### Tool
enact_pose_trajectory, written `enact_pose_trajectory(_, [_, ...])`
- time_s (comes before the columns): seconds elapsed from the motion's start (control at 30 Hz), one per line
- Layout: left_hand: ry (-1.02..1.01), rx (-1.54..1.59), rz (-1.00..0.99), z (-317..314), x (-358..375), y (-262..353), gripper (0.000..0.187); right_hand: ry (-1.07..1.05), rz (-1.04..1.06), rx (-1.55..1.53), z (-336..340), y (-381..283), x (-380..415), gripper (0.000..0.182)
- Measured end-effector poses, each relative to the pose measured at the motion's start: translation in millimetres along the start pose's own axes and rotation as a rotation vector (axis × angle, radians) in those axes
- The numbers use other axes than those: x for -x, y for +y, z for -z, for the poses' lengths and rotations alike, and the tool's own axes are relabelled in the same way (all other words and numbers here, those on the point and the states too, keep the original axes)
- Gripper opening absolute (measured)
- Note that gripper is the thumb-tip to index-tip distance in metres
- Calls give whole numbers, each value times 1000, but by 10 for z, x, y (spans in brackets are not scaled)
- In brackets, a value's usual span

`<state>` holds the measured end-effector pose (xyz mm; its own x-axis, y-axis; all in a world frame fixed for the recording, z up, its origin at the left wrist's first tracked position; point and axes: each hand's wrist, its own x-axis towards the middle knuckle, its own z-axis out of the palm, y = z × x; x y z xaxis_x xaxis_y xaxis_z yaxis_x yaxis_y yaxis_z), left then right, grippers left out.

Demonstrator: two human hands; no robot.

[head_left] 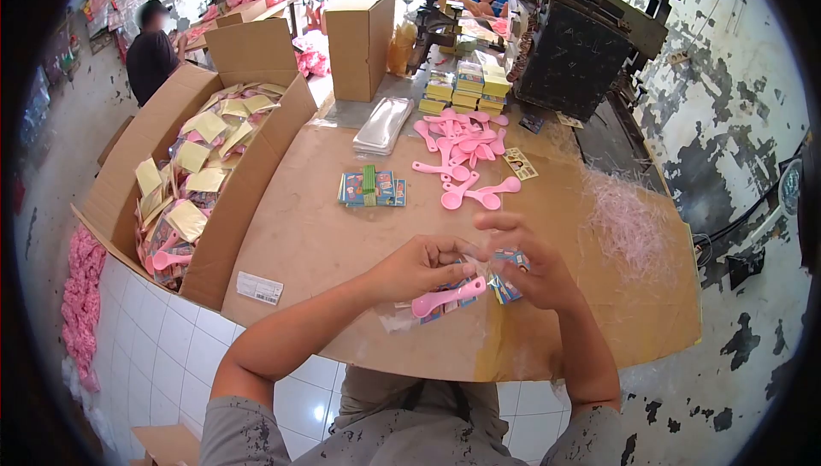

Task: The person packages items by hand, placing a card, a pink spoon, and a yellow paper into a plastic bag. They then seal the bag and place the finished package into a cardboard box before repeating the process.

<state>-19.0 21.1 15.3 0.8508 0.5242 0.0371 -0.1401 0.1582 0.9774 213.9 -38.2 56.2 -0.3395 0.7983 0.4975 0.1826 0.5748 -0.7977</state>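
Observation:
My left hand point(419, 268) is closed, its thumb and fingers pinching the edge of a clear plastic bag point(398, 319). A pink measuring spoon point(447, 297) lies just below these fingers, over a blue printed card pack point(466, 305). Close on the right, my right hand point(539, 268) is raised with its thumb and index finger apart, slightly blurred. Beneath it are more blue printed cards point(508, 288), partly hidden by the hand. Beyond my hands, a heap of pink spoons point(462, 145) and a card stack with a green band point(369, 186) rest on the cardboard-covered table point(299, 235).
A large carton point(197, 274) of filled packets stands left. Clear bags point(383, 126), stacked yellow-edged card packs point(469, 81) and a tall box point(357, 47) are at the back. Pale pink strips point(629, 222) pile up right, near a black machine point(571, 51). Other people point(152, 56) are farther back.

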Motion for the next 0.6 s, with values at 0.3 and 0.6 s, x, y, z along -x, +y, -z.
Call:
enact_pose_trajectory(0.3, [16, -400, -413, -27, 47, -2, 48, -42, 146, 627, 109, -585, -143, 9])
enact_pose_trajectory(0.6, [126, -488, -401, -206, 101, 69, 35, 73, -43, 555, -73, -582, -139, 16])
